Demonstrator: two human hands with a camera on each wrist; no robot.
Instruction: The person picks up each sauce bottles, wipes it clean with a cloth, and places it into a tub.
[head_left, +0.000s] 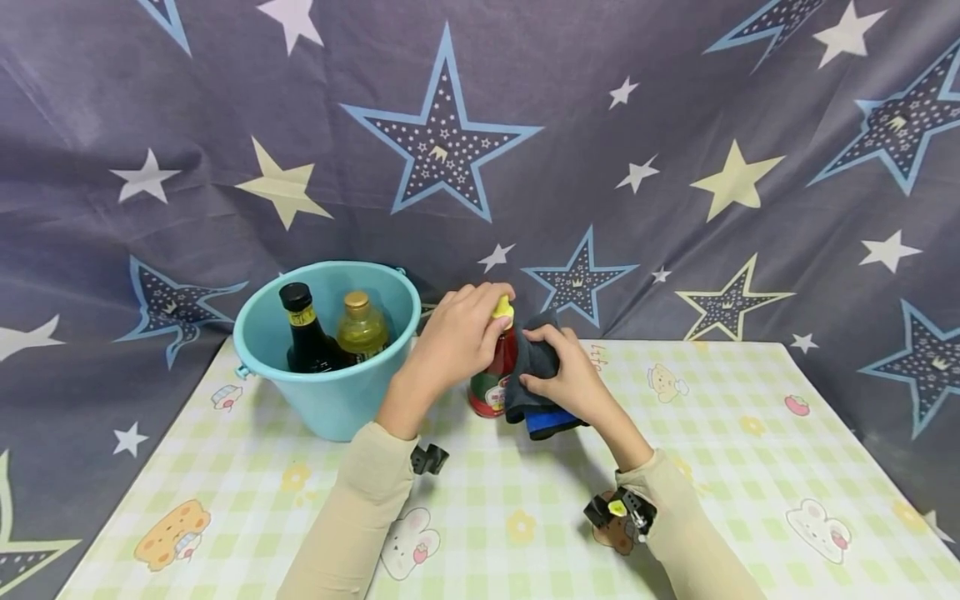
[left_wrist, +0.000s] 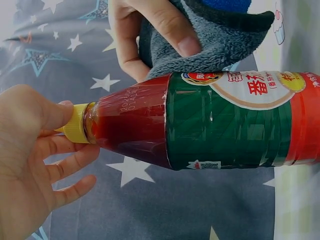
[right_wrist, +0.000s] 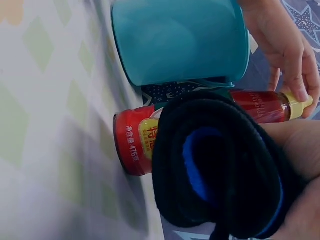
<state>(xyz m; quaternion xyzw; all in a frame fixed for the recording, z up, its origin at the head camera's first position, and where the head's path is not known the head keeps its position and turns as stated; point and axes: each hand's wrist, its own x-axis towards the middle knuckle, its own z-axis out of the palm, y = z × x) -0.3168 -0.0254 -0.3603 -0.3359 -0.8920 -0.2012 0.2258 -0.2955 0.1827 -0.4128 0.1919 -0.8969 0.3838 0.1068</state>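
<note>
A ketchup bottle [left_wrist: 225, 125] with a green and red label stands upright on the table. My left hand [head_left: 461, 333] pinches its yellow cap [left_wrist: 76, 123] between thumb and forefinger, the other fingers spread loosely in the left wrist view. On the bottle's right side, my right hand [head_left: 566, 375] grips a folded dark grey cloth [head_left: 534, 367] with a blue inner side. The cloth lies against or very near the bottle; contact is hard to tell. In the right wrist view the rolled cloth [right_wrist: 170, 200] hides the bottle's middle.
Left of the bottle stands a light blue bucket [head_left: 341, 408]. It holds a dark bottle with a black cap [head_left: 307, 333] and a yellow oil bottle [head_left: 363, 329]. A checked cloth [head_left: 525, 492] covers the table, and a star-patterned curtain [head_left: 585, 183] hangs behind it.
</note>
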